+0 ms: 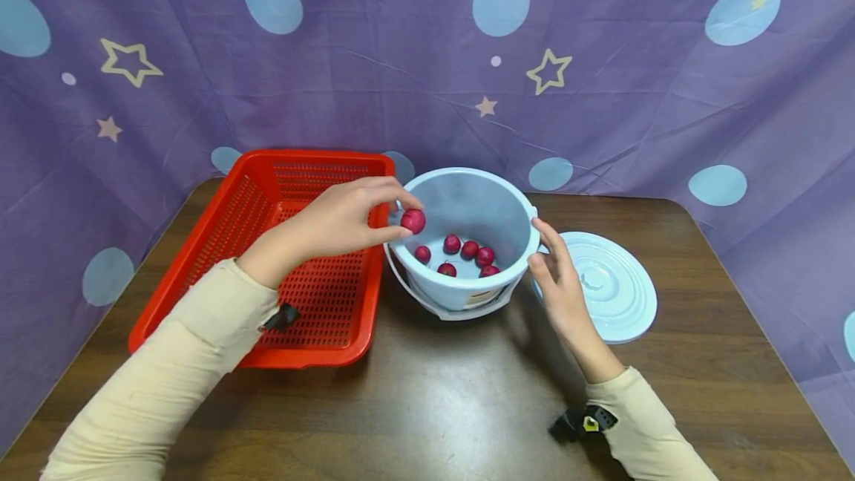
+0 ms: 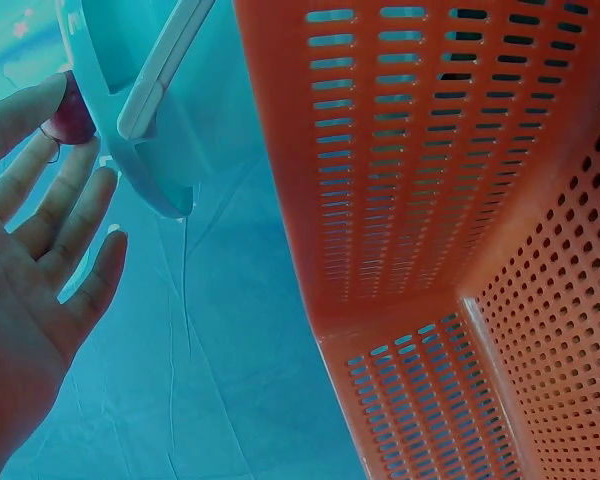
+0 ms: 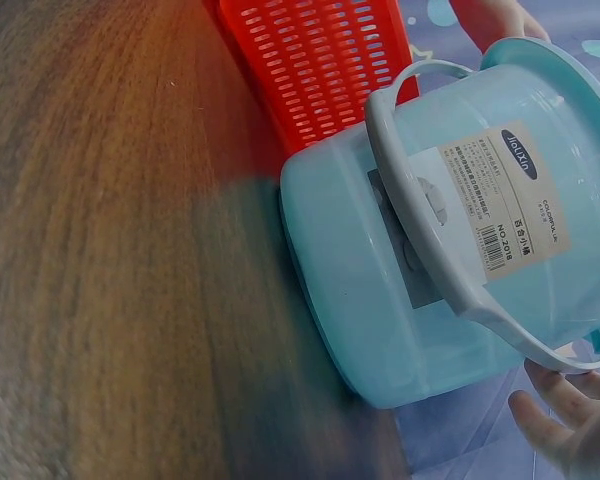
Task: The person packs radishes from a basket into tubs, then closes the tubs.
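My left hand (image 1: 350,217) pinches a round red radish (image 1: 413,221) between thumb and fingers, at the left rim of a light-blue bucket (image 1: 461,294). The left wrist view shows that radish (image 2: 73,112) partly hidden by the fingers and the bucket's rim. Inside the bucket, several more radishes (image 1: 469,249) lie on the bottom. My right hand (image 1: 564,292) touches the bucket's right rim with its fingertips, fingers mostly extended. The bucket's handle (image 3: 420,215) hangs down across its labelled front.
Left of the bucket stands a red perforated basket (image 1: 364,318), my left forearm crossing above it. A light-blue lid (image 1: 624,303) lies to the right on the wooden table (image 1: 427,399). Behind hangs a purple patterned cloth (image 1: 374,87).
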The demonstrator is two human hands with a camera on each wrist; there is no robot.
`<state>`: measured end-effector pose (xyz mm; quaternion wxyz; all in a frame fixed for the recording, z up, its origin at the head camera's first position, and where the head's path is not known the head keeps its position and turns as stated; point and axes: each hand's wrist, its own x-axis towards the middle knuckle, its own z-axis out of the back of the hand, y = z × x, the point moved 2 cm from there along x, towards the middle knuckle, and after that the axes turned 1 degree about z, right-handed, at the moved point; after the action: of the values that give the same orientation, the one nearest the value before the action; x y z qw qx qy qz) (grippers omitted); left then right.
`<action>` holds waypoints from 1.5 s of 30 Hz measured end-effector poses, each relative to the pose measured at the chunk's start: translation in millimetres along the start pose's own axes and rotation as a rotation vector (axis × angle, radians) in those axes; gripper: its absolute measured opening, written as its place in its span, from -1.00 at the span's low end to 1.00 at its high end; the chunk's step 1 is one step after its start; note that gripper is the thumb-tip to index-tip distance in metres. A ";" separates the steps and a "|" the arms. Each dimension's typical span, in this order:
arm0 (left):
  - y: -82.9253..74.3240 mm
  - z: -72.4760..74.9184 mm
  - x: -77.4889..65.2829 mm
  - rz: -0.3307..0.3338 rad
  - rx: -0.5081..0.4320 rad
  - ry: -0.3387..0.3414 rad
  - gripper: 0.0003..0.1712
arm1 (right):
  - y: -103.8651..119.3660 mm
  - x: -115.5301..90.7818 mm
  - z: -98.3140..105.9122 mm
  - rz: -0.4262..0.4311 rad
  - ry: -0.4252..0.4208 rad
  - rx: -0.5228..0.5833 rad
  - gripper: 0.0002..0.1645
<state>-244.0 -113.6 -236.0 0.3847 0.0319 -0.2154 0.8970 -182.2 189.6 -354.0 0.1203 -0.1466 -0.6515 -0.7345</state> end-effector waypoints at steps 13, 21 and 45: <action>-2.8 2.3 -3.6 0.000 -0.006 -0.009 -0.62 | 1.8 -1.2 -1.7 0.026 0.002 0.030 -0.42; -7.9 11.6 -16.0 -0.014 -0.013 -0.070 -0.64 | 1.3 -1.9 -1.9 0.023 0.005 0.021 -0.41; -64.4 16.2 -39.1 -0.053 -0.039 -0.344 -0.73 | 11.5 5.5 17.0 -0.020 0.148 -0.180 -0.37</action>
<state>-173.0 -107.3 -206.8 0.3662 0.1831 -0.2945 0.8635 -182.1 205.1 -339.5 0.1470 -0.0958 -0.5736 -0.8001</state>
